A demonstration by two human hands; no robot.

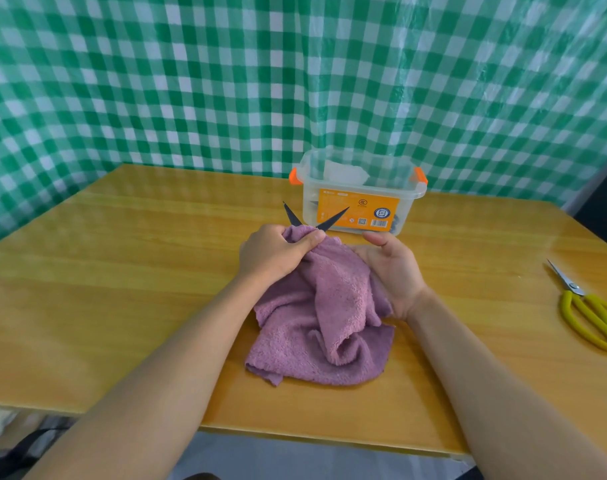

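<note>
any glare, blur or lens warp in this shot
Head view: wide-angle warp bows the checked backdrop and the table edges; soft glare streaks its top and the clear box; the purple towel and dark scissor blades at centre look sharp.

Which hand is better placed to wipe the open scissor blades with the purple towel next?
Left. The left hand grips the purple towel at the base of the blades; the right hand sits lower, partly under it.

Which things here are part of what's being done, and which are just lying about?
In hand: purple towel, dark scissors poking out of it, left hand, right hand.
Lying about: yellow-handled scissors, clear plastic box.
</note>
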